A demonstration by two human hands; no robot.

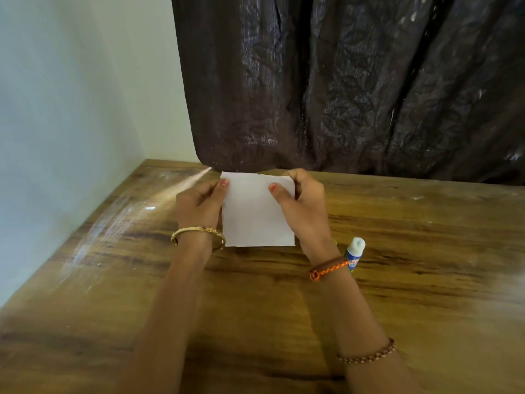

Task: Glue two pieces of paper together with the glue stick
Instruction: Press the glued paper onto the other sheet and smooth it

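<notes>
A dark curtain (355, 86) is hanging across the far side, its hem brushing the back edge of the wooden surface (412, 280); a pale wall (56, 123) is closing off the left side, meeting the surface along a long slanting edge; the surface itself is running wide and brown, with a streaky glare shining on its left part and plenty of bare wood lying open toward the right and toward the near edge.

Both forearms are reaching in from the bottom; the white paper (257, 214) is being held up near the back edge, just in front of the curtain's hem; whether it is one sheet or two laid together cannot be told; its lower edge is sitting close above the wood.

The left hand (199, 206) is pinching the paper's left edge, thumb on the front near the top corner; the right hand (301, 206) is clamping the right edge the same way, thumb pressed on the front; each grip is closed on the paper.

The glue stick (354, 253) is lying on the surface just right of the right wrist, its white end pointing away; a gold bangle (199, 237) is circling the left wrist; an orange braided band (328, 268) is circling the right.
</notes>
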